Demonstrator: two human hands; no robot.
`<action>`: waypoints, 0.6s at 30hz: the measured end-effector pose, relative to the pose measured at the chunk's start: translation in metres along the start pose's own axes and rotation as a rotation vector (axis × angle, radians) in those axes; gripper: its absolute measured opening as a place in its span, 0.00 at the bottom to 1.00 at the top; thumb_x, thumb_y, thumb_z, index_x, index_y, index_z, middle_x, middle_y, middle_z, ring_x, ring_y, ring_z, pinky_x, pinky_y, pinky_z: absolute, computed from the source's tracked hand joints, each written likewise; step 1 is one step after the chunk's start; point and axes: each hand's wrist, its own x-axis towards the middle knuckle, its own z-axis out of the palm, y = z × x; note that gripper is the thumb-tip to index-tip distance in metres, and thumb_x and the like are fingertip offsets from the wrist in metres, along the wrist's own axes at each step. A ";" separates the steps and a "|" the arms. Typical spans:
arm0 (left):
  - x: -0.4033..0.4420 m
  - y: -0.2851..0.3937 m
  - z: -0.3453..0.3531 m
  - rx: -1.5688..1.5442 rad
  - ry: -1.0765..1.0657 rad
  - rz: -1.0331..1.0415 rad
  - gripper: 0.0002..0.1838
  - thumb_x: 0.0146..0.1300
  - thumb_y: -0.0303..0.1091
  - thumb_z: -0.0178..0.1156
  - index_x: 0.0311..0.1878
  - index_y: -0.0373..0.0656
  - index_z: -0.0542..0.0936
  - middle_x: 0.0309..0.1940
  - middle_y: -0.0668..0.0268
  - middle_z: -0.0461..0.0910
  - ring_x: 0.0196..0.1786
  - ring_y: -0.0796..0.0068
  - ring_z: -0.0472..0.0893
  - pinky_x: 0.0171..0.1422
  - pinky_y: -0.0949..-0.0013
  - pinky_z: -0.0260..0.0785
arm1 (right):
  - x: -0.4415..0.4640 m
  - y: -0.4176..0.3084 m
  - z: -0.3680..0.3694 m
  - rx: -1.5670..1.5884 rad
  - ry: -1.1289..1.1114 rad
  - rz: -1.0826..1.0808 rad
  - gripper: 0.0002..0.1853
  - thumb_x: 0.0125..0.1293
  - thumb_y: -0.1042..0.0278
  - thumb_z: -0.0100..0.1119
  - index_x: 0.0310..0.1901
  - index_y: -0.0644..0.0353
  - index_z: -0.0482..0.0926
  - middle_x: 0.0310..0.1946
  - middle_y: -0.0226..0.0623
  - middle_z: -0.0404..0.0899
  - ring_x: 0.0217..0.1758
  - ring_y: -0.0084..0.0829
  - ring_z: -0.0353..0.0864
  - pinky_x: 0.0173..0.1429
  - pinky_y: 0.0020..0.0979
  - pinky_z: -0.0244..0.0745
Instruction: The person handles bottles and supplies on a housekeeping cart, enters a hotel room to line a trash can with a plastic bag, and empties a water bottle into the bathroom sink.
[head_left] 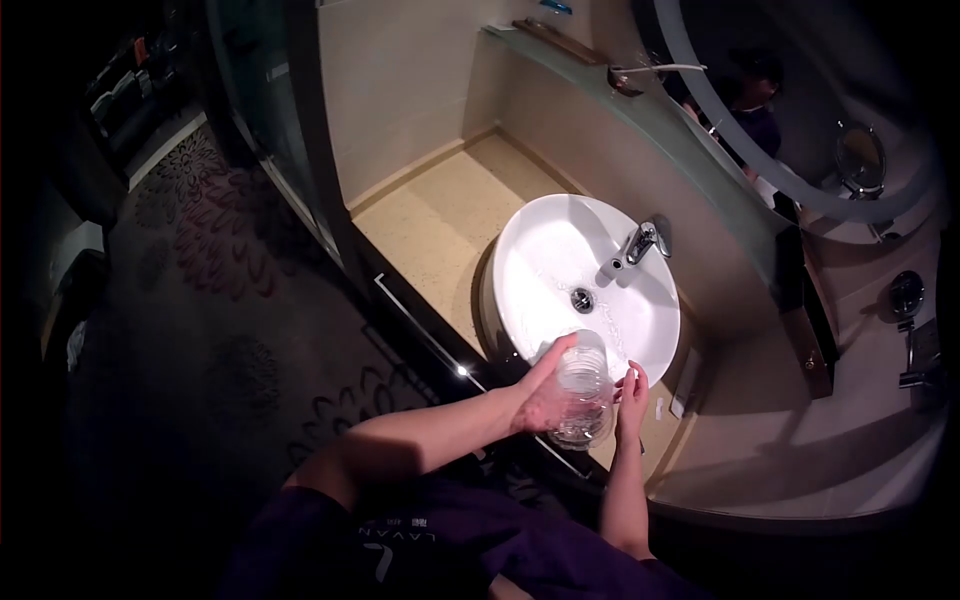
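A clear, ribbed plastic container [582,392] is over the near edge of the white oval basin [530,275]. My left hand [545,395] has its fingers wrapped round the container's left side. Close to its right side is my right hand [631,388], with the fingers apart; the fingertips reach toward the container, and whether they touch it is hard to see. Beyond both hands, the chrome faucet [640,243] stands at the basin's far right. A round metal drain [582,300] lies in the bottom of the basin, with water drops around it.
The beige counter [430,225] surrounds the basin. A metal rail [420,322] runs along its dark front edge. A glass shelf [600,90] crosses the back wall below a round mirror [790,110]. Patterned carpet [240,300] lies to the left.
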 end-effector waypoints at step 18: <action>-0.148 0.094 -0.199 1.939 0.500 1.046 0.40 0.47 0.49 0.67 0.63 0.52 0.61 0.45 0.52 0.73 0.48 0.51 0.75 0.52 0.52 0.64 | -0.135 -0.121 0.250 -0.222 -0.419 -0.479 0.16 0.74 0.65 0.42 0.57 0.62 0.71 0.38 0.30 0.74 0.38 0.18 0.71 0.44 0.21 0.69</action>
